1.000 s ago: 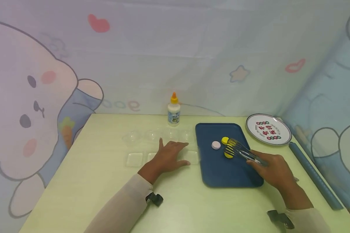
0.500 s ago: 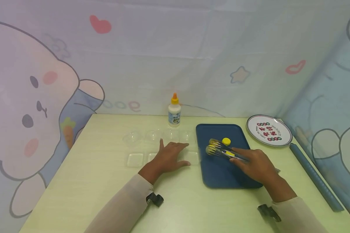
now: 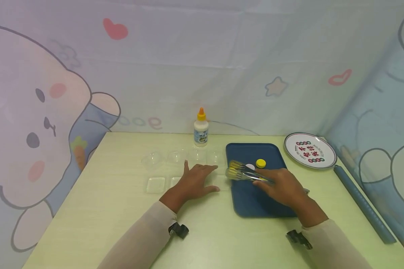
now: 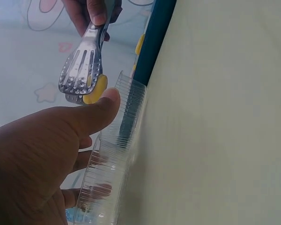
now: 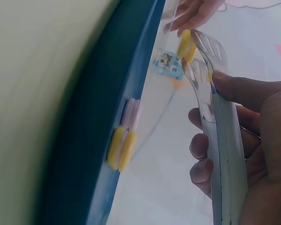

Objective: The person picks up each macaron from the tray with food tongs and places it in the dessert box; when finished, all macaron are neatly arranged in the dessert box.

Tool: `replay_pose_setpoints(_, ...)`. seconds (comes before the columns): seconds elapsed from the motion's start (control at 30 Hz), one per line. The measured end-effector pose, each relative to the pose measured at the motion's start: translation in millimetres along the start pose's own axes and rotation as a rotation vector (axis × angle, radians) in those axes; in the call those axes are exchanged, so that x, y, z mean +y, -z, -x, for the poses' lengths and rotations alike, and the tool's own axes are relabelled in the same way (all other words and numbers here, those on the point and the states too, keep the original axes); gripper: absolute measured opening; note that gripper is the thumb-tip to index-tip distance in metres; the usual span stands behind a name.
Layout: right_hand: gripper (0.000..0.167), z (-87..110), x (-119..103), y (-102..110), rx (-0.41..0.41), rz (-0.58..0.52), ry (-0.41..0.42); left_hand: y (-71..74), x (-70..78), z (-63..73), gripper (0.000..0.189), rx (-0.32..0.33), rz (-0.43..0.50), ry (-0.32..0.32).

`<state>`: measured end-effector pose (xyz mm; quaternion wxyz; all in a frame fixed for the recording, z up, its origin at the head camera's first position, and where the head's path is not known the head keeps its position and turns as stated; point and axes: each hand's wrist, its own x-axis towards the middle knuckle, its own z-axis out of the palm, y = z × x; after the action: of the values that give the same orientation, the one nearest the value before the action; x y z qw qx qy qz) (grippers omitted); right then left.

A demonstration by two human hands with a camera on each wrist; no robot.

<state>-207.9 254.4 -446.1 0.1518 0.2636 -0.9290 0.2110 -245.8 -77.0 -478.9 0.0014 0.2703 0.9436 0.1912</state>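
My left hand [image 3: 195,181] lies spread over a clear plastic box [image 3: 156,185] with several compartments; its thumb touches the ribbed side in the left wrist view. With my right hand [image 3: 282,186] I grip metal tongs [image 5: 227,154], thumb on one arm and fingers curled round the other. Between the slotted tong heads is a yellow macaron [image 5: 187,45], held in the air by the box's right end and the tray's left edge. A pale pink macaron [image 3: 250,166] and another yellow macaron [image 3: 260,163] sit on the dark blue tray [image 3: 256,203].
A white glue bottle [image 3: 201,130] with an orange tip stands behind the box. A plate [image 3: 310,150] with red lettering lies right of the tray. A blue roll [image 3: 363,203] runs along the table's right side. A printed cloth [image 3: 222,74] hangs behind.
My right hand has moved left with the tongs, from the middle of the tray to the box's right end, carrying a yellow macaron. My left hand stays put on the box.
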Motion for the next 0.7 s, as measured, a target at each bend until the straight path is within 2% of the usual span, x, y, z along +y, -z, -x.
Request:
replay_pose_setpoints(0.27,0.047,-9.3,-11,-6,-0.059,0.006,-0.032,1.4,1.3,0.3,0.078,0.001,-0.007,0.003)
replay_pose_setpoints(0.47,0.044,-13.8,-20,-7,-0.089,0.053,-0.011,2.3,3.0,-0.2,0.079,-0.004,-0.011,0.009)
replay_pose_setpoints(0.7,0.04,-22.6,-31,-7,-0.179,0.123,0.01,2.2,3.7,-0.5,0.08,-0.012,-0.038,0.026)
